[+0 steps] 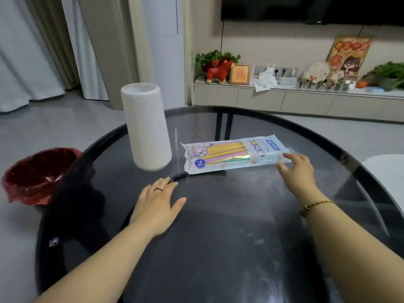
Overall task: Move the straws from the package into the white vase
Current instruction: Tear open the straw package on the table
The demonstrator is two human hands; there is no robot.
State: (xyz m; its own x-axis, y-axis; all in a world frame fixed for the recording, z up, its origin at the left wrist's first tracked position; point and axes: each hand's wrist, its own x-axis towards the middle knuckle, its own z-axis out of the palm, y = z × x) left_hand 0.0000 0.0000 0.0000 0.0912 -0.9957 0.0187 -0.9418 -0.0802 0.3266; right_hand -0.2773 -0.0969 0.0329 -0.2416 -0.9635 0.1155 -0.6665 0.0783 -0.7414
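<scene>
A flat plastic package of coloured straws lies on the dark glass table, right of a tall ribbed white vase that stands upright with its mouth open. My right hand hovers at the package's right end, fingers spread, its fingertips touching or just above the wrapper. My left hand rests flat on the glass in front of the vase, fingers apart, holding nothing. The straws inside show yellow, pink and green through the wrapper.
A bin lined with a red bag stands on the floor left of the table. Behind the table runs a low cabinet with a red toy horse, plants and a framed picture. A white seat edge shows at the right.
</scene>
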